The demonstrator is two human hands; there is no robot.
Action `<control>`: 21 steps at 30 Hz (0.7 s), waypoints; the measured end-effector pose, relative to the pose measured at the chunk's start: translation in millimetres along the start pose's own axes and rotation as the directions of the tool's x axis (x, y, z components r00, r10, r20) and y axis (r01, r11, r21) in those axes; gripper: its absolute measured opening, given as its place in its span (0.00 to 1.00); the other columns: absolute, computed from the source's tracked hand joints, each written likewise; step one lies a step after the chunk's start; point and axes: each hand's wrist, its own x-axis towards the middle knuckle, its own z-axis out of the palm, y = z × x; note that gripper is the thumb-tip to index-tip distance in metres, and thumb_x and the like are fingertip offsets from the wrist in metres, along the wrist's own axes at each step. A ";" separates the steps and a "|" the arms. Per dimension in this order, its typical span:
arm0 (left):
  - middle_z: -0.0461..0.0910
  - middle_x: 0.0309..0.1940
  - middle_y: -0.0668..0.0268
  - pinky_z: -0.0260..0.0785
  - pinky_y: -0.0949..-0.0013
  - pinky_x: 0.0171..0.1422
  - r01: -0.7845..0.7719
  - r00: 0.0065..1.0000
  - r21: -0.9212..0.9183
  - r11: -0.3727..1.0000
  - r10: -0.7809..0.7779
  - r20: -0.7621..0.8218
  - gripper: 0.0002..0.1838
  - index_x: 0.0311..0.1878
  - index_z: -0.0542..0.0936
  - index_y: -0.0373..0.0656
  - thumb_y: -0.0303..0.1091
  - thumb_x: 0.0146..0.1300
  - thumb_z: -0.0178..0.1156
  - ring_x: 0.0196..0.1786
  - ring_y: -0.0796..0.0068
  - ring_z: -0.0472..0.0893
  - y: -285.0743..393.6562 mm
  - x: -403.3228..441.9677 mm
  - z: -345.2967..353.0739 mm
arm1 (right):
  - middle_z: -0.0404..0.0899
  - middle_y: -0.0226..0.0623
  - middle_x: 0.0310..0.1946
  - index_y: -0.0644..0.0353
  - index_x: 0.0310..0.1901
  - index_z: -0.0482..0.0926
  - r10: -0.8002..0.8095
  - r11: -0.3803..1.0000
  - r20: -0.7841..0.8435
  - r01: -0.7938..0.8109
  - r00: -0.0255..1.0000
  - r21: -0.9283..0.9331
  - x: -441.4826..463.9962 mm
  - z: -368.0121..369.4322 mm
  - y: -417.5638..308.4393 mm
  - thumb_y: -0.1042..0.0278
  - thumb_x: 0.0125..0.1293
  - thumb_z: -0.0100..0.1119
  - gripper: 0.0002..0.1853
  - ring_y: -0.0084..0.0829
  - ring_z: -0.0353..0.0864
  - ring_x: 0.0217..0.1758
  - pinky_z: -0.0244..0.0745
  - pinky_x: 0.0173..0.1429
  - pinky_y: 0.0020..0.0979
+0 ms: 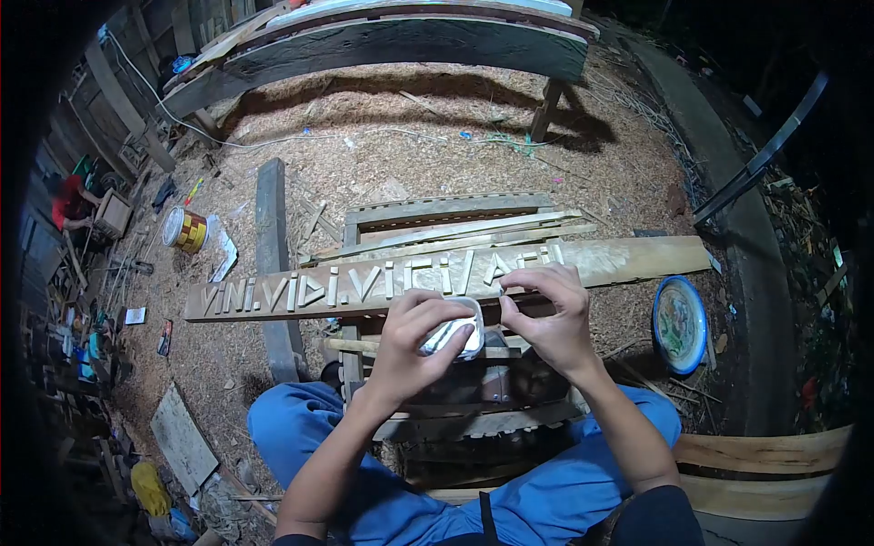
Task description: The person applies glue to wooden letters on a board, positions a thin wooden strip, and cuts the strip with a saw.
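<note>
My left hand [411,344] is closed round a small white tub [467,340] with white stuff in it, held over my lap. To its right, my right hand [553,318] has thumb and forefinger curled toward each other in a pinch. Whatever lies between those fingertips is too small to make out. Just beyond both hands a long wooden board [642,258] lies crosswise. Raised pale wooden letters [314,287] run along it, reading roughly "VINI.VIDI.VICI/" and then "A" and more, partly covered by my right hand.
Beneath the board is a slatted wooden frame [353,215] with a dark beam [270,218]. An enamel tray [680,326] lies right, a paint bucket [187,229] left. A wooden bench [410,45] stands behind on shavings. Another person [73,205] crouches far left.
</note>
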 end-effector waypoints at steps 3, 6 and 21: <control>0.89 0.46 0.67 0.72 0.61 0.60 -0.094 0.996 0.083 0.992 0.093 0.014 0.13 0.46 0.89 0.45 0.26 0.57 0.74 0.52 0.63 0.81 -2.2 1.3 1.9 | 0.89 0.27 0.37 0.50 0.39 0.89 -0.078 0.992 -0.020 0.076 0.997 -0.099 -1.4 -5.0 6.9 0.71 0.51 0.75 0.11 0.31 0.84 0.42 0.70 0.55 0.34; 0.89 0.47 0.67 0.69 0.60 0.62 -0.202 0.979 0.184 0.962 0.193 0.066 0.17 0.48 0.88 0.46 0.25 0.54 0.74 0.53 0.62 0.82 0.9 5.1 3.0 | 0.90 0.25 0.37 0.50 0.38 0.89 -0.060 0.981 -0.015 0.057 0.998 -0.186 -5.8 -13.6 15.5 0.71 0.50 0.75 0.11 0.31 0.83 0.43 0.69 0.54 0.34; 0.77 0.71 0.63 0.60 0.49 0.80 -0.324 0.911 0.244 0.914 0.232 0.341 0.25 0.63 0.81 0.48 0.33 0.63 0.71 0.77 0.59 0.71 -1.8 15.0 58.1 | 0.90 0.29 0.41 0.55 0.41 0.89 0.032 0.871 0.028 -0.014 0.999 -0.491 -27.4 -70.3 94.3 0.71 0.57 0.75 0.10 0.35 0.83 0.47 0.71 0.56 0.38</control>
